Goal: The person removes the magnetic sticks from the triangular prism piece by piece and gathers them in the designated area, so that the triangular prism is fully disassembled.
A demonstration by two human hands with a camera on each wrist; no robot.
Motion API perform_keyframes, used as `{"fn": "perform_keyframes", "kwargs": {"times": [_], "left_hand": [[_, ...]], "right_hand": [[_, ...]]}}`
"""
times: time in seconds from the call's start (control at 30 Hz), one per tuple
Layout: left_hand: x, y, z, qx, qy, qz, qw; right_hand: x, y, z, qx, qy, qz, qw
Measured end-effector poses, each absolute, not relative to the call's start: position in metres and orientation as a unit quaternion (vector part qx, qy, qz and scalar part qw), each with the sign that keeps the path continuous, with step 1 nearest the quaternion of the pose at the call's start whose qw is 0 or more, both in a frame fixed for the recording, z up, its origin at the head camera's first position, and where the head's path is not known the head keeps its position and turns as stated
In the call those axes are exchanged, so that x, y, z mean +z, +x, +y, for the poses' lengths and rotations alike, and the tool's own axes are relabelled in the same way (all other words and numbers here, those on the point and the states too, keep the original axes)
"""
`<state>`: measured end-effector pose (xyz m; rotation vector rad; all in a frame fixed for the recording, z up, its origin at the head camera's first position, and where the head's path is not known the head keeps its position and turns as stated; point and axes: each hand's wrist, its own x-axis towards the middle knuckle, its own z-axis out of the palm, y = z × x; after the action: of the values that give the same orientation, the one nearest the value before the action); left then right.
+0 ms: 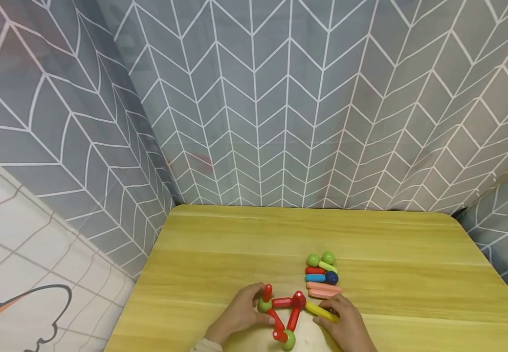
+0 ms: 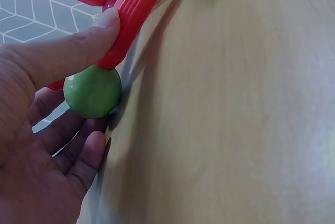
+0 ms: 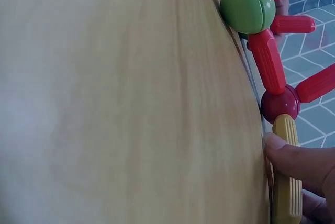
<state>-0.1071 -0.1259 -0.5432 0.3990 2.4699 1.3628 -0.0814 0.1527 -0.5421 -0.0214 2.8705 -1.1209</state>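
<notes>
A triangle of red magnetic rods has a green ball (image 1: 264, 306) at its left corner, another green ball (image 1: 288, 341) at the near corner and a dark red ball (image 3: 277, 104) at the right one. From each corner a further short red rod sticks up. My left hand (image 1: 239, 314) holds the triangle by its left corner; in the left wrist view the thumb presses a red rod (image 2: 132, 22), with fingers behind and below the green ball (image 2: 92, 92). My right hand (image 1: 346, 322) pinches a yellow rod (image 1: 317, 309), whose far end meets the dark red ball.
Behind my right hand lies a group of loose pieces: two green balls (image 1: 313, 260), a dark blue ball (image 1: 331, 277), a lime rod (image 1: 328, 267), a red rod (image 1: 315, 270), a blue rod (image 1: 315, 277) and pink rods (image 1: 324, 286). Patterned curtains (image 1: 271, 122) border the wooden table (image 1: 218, 244).
</notes>
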Motion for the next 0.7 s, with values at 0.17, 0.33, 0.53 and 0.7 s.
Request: {"fn": "perform_keyframes", "kwargs": {"times": [0.17, 0.33, 0.53, 0.7], "left_hand": [[-0.543, -0.106, -0.126, 0.476, 0.137, 0.856, 0.146], [-0.544, -0.107, -0.125, 0.475, 0.135, 0.858, 0.144], [-0.545, -0.106, -0.124, 0.472, 0.136, 0.859, 0.142], [-0.546, -0.106, -0.125, 0.472, 0.145, 0.859, 0.135]], "right_hand": [[-0.543, -0.080, 0.152, -0.368, 0.002, 0.929, 0.028], [-0.542, -0.075, 0.147, -0.417, 0.021, 0.909, 0.001], [-0.544, -0.075, 0.140, -0.445, 0.037, 0.895, -0.009], [-0.544, -0.076, 0.137, -0.449, 0.034, 0.893, -0.015]]}}
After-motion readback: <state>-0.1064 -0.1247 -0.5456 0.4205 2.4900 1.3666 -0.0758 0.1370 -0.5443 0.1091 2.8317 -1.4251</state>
